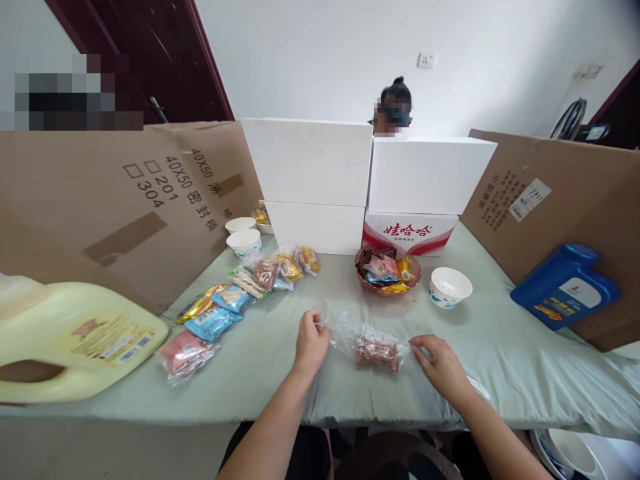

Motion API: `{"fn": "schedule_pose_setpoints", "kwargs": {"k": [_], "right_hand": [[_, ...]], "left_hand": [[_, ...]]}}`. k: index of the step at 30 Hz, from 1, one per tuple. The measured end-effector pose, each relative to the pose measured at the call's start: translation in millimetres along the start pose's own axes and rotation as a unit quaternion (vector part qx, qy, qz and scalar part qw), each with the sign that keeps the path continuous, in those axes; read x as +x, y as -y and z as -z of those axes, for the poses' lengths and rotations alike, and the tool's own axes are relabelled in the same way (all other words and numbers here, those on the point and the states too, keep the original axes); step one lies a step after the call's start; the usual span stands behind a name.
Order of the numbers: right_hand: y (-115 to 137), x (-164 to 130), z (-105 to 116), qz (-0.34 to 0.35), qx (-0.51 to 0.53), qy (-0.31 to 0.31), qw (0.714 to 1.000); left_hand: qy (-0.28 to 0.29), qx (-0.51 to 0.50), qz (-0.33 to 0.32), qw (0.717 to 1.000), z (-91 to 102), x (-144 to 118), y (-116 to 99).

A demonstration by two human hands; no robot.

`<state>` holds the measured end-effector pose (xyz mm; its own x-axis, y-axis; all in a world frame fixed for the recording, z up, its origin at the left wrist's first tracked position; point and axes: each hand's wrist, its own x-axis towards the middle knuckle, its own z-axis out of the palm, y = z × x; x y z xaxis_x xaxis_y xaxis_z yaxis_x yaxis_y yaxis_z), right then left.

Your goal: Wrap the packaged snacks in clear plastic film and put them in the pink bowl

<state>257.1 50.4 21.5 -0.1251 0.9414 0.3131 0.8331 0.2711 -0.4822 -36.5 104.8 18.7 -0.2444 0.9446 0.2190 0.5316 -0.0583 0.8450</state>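
Both my hands pinch the ends of a clear plastic bag [345,330], stretched low over the green tablecloth. Inside it, toward the right end, lie reddish-brown wrapped snacks [379,351]. My left hand [312,341] is closed on the bag's left end. At the right end, the fingertips of my right hand [439,363] are closed on the plastic. Beyond the bag sits a reddish see-through bowl [373,287] filled with snack packets in brown, pink, blue and gold. Just right of that stands a white paper bowl [450,288] with a blue pattern.
Bagged snacks [215,323] form a row on the left, near two white bowls [245,241]. A pale yellow jug [95,333] and a blue bottle [565,287] flank the table. White boxes [310,163] and brown cardboard [195,200] wall it in; a person [397,100] is behind.
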Motion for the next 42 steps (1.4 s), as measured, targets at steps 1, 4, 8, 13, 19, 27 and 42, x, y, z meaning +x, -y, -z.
{"fn": "schedule_pose_setpoints", "kwargs": {"k": [1, 4, 8, 13, 19, 27, 42], "right_hand": [[-4.8, 3.3, 1.1, -0.014, 0.007, -0.021, 1.0], [-7.7, 10.5, 5.3, -0.04, 0.003, -0.074, 0.996], [17.6, 7.6, 8.4, 0.024, 0.028, -0.172, 0.984], [46.7, 21.7, -1.0, 0.15, 0.023, 0.113, 0.982], [23.9, 63.8, -1.8, 0.018, -0.042, 0.171, 0.984], [30.0, 58.1, 28.5, 0.001, -0.085, 0.242, 0.967], [47.7, 83.3, 36.2, 0.181, -0.044, 0.173, 0.967]], "left_hand": [[-0.032, 0.0, -0.028, 0.999, 2.7, -1.5, -2.2], [-0.003, -0.019, -0.217, 0.976, 0.8, -19.4, -16.1], [0.203, 0.017, -0.352, 0.914, -17.8, -40.1, -29.8], [0.219, 0.144, -0.258, 0.93, -34.2, -34.4, -23.1], [0.191, 0.156, -0.262, 0.933, -26.0, -31.4, -24.2], [0.502, 0.07, -0.312, 0.804, 7.1, -52.1, -49.5], [0.387, 0.237, -0.148, 0.879, -0.2, -50.8, -35.9]]}}
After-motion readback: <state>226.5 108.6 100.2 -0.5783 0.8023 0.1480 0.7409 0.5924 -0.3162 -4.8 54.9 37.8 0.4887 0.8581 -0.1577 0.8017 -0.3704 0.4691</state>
